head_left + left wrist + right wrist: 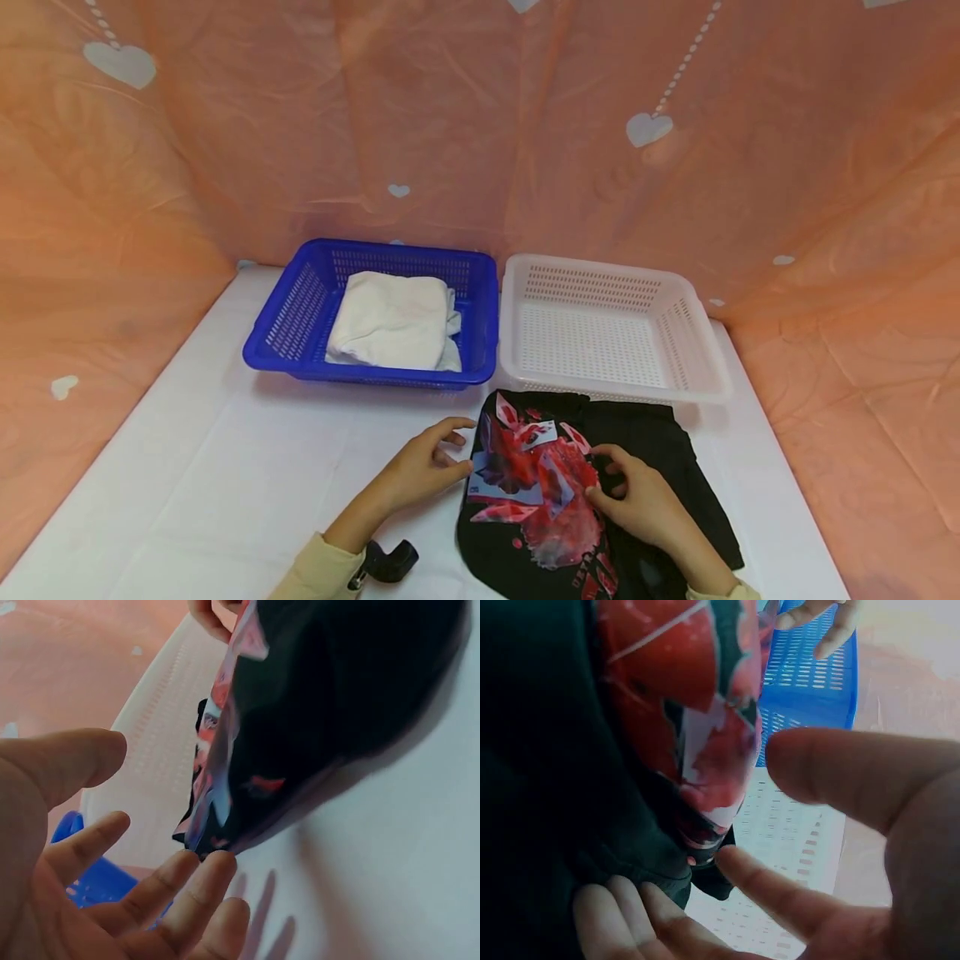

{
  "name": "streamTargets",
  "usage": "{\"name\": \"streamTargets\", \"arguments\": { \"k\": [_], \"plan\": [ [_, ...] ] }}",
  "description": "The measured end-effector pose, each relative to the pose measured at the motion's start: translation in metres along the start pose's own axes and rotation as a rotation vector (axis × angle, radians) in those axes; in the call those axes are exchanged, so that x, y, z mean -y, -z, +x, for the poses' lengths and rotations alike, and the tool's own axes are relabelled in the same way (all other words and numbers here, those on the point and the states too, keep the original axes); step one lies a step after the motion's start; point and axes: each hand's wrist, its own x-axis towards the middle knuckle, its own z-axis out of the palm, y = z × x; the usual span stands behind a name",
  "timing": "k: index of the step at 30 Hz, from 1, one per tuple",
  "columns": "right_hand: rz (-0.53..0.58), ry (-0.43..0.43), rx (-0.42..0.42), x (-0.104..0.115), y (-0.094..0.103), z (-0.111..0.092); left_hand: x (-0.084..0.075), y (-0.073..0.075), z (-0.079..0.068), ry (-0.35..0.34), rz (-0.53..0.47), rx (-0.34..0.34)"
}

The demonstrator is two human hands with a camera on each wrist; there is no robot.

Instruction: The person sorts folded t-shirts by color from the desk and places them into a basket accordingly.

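A folded black garment (551, 500) with a red, flower-like print lies on the white table; its exact kind cannot be told. At its left edge is my left hand (429, 468), fingers spread and slightly bent, fingertips at the cloth. In the left wrist view, the thumb of the left hand (142, 900) stands clear of the garment (330, 697). Over the printed part, my right hand (637, 500) touches the cloth with loosely bent fingers. The right wrist view shows the right hand (825, 900) with its thumb apart and fingertips against the fabric (540, 765).
Behind the garment stand a blue basket (285, 354) holding folded white cloth (393, 321), and a white basket (701, 375) to its right. A black curved object (392, 562) is by the left wrist. Orange sheeting (480, 125) with pale hearts encloses the white table (225, 467).
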Motion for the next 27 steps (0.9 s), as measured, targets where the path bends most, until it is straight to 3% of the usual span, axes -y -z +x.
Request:
{"name": "streamTargets", "arguments": {
  "k": [3,10,17,27],
  "plan": [
    [-0.016,0.02,-0.001,-0.001,-0.002,-0.001,0.001,-0.005,0.0,0.014,-0.015,0.028],
    [0.041,0.18,0.074,0.002,-0.01,-0.002,0.003,-0.02,0.001,0.042,-0.008,0.091],
    [0.034,0.183,0.064,0.006,-0.016,0.003,0.0,-0.029,0.007,0.03,0.067,0.074],
    [0.134,0.205,0.129,-0.001,-0.021,0.012,-0.004,-0.036,0.008,0.065,0.061,0.11]
  ]
}}
